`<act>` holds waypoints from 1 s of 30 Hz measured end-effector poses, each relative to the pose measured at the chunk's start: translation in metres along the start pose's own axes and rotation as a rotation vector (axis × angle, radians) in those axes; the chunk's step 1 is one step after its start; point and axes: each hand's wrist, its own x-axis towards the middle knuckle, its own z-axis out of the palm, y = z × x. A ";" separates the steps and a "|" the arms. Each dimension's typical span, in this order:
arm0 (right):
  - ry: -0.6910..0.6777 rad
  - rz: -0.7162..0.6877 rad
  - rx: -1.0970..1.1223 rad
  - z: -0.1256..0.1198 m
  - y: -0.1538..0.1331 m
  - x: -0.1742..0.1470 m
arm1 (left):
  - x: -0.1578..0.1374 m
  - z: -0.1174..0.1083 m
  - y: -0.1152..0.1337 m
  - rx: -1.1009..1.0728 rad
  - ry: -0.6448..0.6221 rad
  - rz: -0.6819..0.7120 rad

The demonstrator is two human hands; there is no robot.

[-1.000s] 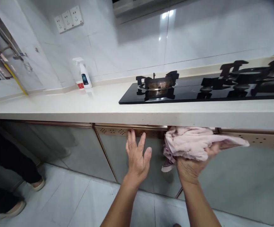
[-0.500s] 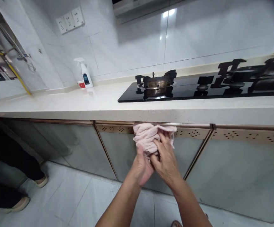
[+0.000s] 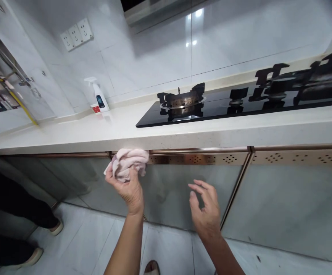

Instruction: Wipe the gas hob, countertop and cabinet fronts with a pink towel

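A crumpled pale pink cloth point(image 3: 130, 160) is gripped in my left hand point(image 3: 130, 188), just below the front edge of the white countertop point(image 3: 77, 133). It lies over the left end of the perforated copper-coloured strip point(image 3: 194, 159) along the top of the cabinet. My right hand point(image 3: 207, 208) hangs in front of the grey cabinet door point(image 3: 168, 191), empty, its fingers apart and slightly bent. Part of my left hand's fingers is hidden by the cloth.
A black gas stove point(image 3: 180, 109) is set into the countertop. Farther left, a white spray bottle point(image 3: 99, 97) stands beside a small red-and-white container point(image 3: 95, 108). Another person's dark-trousered legs point(image 3: 17, 198) are at the left on the tiled floor point(image 3: 77, 229).
My left hand has carried the cloth leftwards along the strip. My right hand has let go of the cloth and now sits apart, lower and to the right.
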 end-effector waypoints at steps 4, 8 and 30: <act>0.101 0.082 -0.178 -0.014 0.011 0.023 | -0.018 0.023 0.001 0.204 -0.079 0.218; 0.059 0.054 -0.373 -0.027 0.035 0.036 | -0.067 0.035 0.014 0.302 -0.410 0.384; 0.177 -0.013 -0.446 -0.037 0.061 0.087 | 0.042 -0.016 0.003 0.498 -0.490 0.348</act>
